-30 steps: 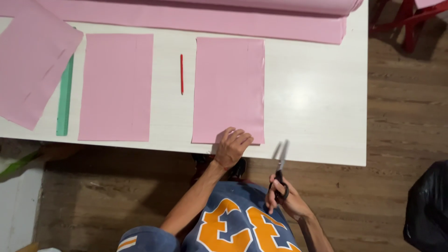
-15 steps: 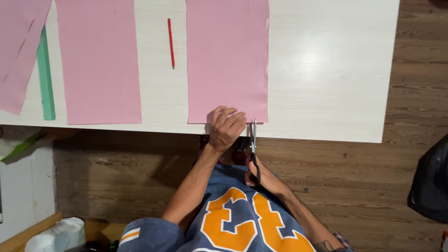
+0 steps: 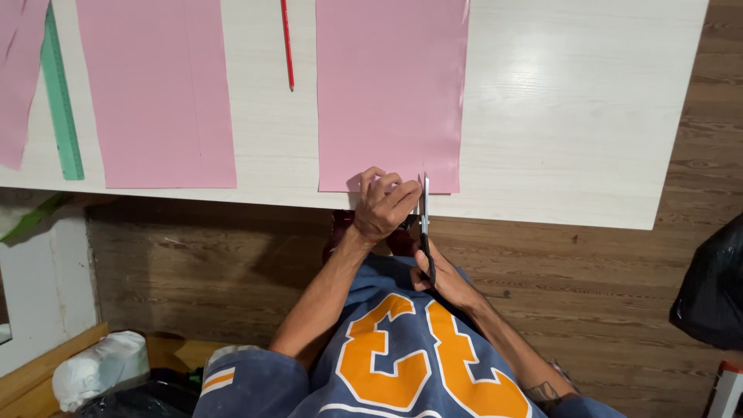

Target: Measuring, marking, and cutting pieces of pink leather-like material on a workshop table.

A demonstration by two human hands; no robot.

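The left hand [image 3: 383,205] rests on the near edge of a pink sheet [image 3: 391,89] that lies flat on the white tabletop [image 3: 573,116], its fingers [image 3: 402,193] curled and pinching the sheet's bottom margin. Just beside it, the right hand [image 3: 441,279] grips the dark handles of a pair of scissors [image 3: 425,224], fingers closed through the loops. The blades point away from the person and meet the sheet's near edge, close to its right side, touching the left hand's fingertips; whether the blades stand apart or together is hard to tell.

A second pink sheet [image 3: 159,89] lies to the left on the same tabletop, well apart from the first. Between the two sheets lies a thin red pencil [image 3: 287,42]. Further left lies a green ruler [image 3: 62,101], and past it the corner of another pink sheet [image 3: 17,77]. Below the tabletop are a wooden floor [image 3: 193,263], a black bag [image 3: 712,294] at right, and a white bundle [image 3: 101,368] at lower left.
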